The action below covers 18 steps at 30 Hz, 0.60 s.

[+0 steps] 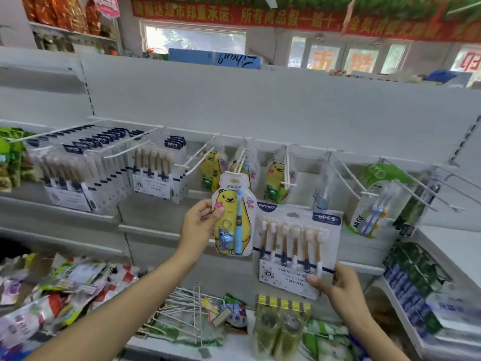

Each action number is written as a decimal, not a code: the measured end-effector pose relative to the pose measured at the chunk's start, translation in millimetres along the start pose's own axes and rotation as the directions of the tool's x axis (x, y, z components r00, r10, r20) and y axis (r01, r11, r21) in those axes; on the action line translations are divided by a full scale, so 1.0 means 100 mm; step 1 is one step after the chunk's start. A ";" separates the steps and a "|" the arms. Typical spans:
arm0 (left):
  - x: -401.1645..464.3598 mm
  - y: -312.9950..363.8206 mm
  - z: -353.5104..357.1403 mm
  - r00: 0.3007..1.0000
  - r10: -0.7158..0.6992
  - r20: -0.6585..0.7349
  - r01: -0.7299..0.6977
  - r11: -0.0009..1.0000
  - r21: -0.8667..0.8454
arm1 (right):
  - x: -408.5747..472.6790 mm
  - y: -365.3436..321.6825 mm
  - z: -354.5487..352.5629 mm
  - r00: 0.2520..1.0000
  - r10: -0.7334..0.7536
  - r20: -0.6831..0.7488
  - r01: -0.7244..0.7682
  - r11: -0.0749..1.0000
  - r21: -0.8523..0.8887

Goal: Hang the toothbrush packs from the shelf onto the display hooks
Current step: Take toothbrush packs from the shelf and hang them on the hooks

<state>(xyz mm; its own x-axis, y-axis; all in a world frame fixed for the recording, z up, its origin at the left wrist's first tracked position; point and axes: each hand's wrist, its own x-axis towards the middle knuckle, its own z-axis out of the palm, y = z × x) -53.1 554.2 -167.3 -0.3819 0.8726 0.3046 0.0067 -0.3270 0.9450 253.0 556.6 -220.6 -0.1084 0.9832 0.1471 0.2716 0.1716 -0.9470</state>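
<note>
Two packs are in my grips: my right hand [338, 284] pinches the lower corner of a "6PCS" "YIKOJIFE" toothbrush pack [296, 250], and my left hand [200, 220] pinches the yellow bear pack [231, 220] at its side, its top at a white hook [240, 162]. Loose hooks [182, 313] lie on the shelf below.

The bear pack [232, 217] is yellow with a pale blue toothbrush and a blue charm inside. Right of the bear pack, the six-brush pack [296, 246] is white with navy bands and brown handles. Above hangs a red banner [234, 15] with yellow lettering.
</note>
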 end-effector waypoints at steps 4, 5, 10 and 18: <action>0.14 -0.03 -0.09 0.999 -0.029 0.038 0.029 1.000 -0.009 | -0.11 -0.04 0.15 0.999 0.029 -0.027 -0.028 0.999 0.027; 0.19 -0.05 -0.11 0.998 -0.029 0.047 0.030 1.000 -0.010 | -0.11 -0.05 0.18 0.999 0.027 -0.030 -0.026 0.999 0.022; 0.31 -0.12 -0.16 0.998 -0.005 0.068 0.004 1.000 0.014 | -0.06 -0.06 0.21 0.997 0.053 -0.056 -0.051 0.998 0.024; 0.39 -0.20 -0.16 0.993 0.090 0.074 -0.103 0.975 0.196 | 0.07 0.01 0.19 0.994 0.086 -0.069 -0.086 0.996 0.001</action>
<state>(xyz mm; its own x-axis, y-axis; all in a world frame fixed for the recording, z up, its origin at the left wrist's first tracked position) -83.1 589.2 -176.4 -0.3102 0.8641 0.3963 0.2267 -0.3376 0.9136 234.5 562.8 -225.6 -0.0185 0.9963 0.0843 0.2791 0.0861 -0.9564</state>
